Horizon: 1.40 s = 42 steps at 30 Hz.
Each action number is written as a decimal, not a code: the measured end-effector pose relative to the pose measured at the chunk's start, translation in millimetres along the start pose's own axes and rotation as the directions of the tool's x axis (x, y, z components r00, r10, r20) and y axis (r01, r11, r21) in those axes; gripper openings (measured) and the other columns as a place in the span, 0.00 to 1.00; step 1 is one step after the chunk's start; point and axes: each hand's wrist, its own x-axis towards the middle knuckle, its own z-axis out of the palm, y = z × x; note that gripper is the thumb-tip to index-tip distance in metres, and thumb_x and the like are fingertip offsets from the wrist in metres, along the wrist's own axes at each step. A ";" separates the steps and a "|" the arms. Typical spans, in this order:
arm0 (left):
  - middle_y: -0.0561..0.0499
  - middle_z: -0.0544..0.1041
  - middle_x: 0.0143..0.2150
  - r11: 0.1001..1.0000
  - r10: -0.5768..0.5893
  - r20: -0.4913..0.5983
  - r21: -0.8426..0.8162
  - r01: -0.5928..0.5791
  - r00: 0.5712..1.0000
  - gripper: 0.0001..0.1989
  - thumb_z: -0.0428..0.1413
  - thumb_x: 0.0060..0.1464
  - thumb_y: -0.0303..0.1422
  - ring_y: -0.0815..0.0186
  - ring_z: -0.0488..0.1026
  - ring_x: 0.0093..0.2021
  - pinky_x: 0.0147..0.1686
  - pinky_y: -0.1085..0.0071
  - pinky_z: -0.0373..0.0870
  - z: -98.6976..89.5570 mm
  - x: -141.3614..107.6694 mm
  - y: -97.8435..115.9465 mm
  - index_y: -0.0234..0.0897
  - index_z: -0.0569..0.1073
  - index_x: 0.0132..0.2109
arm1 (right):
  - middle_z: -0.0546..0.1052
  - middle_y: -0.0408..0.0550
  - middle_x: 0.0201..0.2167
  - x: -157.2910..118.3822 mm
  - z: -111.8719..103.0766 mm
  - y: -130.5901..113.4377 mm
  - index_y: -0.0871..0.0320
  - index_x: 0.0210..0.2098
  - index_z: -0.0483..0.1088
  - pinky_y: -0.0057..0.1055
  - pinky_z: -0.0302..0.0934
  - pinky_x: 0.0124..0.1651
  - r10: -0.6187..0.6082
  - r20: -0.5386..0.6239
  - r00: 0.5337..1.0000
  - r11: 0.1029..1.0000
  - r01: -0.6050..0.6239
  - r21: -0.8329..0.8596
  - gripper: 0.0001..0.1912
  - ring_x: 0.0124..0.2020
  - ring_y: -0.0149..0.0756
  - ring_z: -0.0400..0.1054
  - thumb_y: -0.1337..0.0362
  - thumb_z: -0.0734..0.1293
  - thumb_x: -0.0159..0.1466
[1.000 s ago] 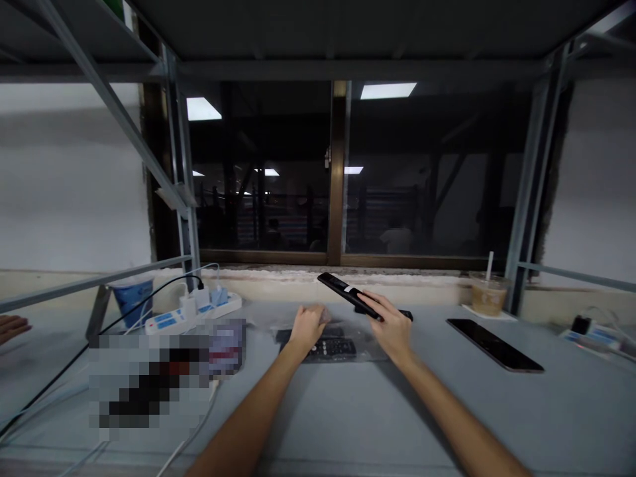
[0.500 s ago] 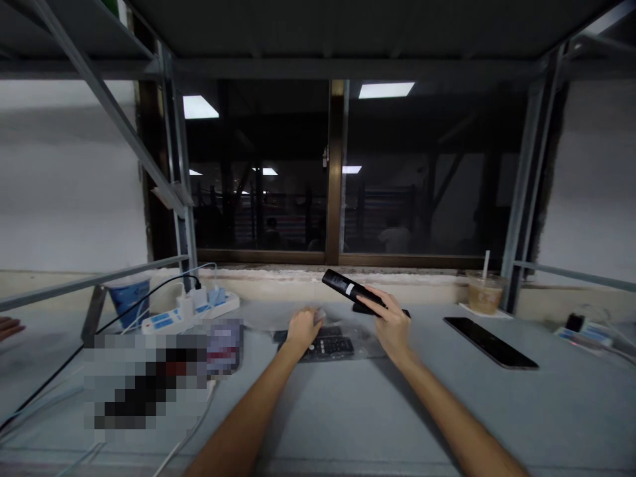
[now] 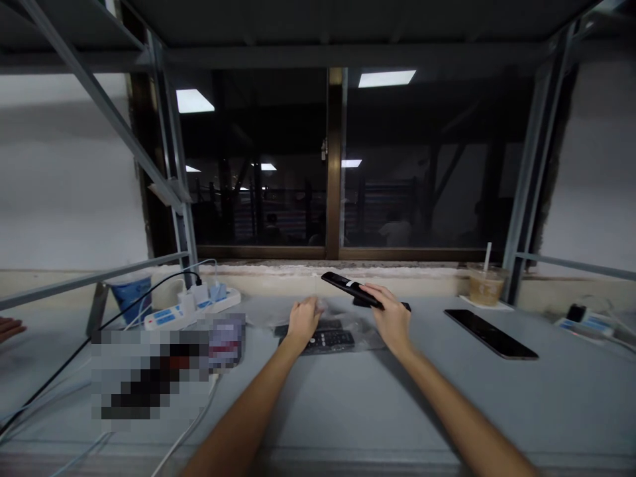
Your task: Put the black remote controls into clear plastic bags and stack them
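Note:
My right hand (image 3: 392, 319) is closed around one end of a black remote control (image 3: 345, 283), which is raised above the table and carries a small white label. Behind that hand, another dark object (image 3: 365, 301) shows in part; I cannot tell its kind. My left hand (image 3: 303, 322) has its fingers closed on thin clear plastic (image 3: 319, 305), which looks like a bag. Under and beside the left hand lie two black remote controls (image 3: 332, 340), one behind the other, with clear plastic around them. The front one shows its buttons.
On the right lie a black phone (image 3: 491, 333) and, behind it, a drink cup (image 3: 485, 285) with a straw. Leftward are a power strip (image 3: 226, 301) with plugs, cables, a blue bucket (image 3: 130, 296) and a blurred-out patch. Another person's hand (image 3: 10, 328) shows at the left edge.
The remote in my right hand has tipped to a flatter angle, its far end slightly lower. My left hand stays at the plastic. The whole view has shifted a little.

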 end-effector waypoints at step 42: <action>0.49 0.69 0.42 0.983 0.179 -0.165 0.004 -0.181 0.970 0.11 0.56 0.47 0.33 0.60 0.64 0.46 0.47 0.63 0.53 0.9 -4.6 4.3 0.41 0.68 0.41 | 0.65 0.37 0.12 9.1 6.7 1.7 0.59 0.38 0.67 0.24 0.49 0.15 0.654 0.181 0.735 0.510 -0.604 0.612 0.19 0.13 0.29 0.59 0.55 0.63 0.50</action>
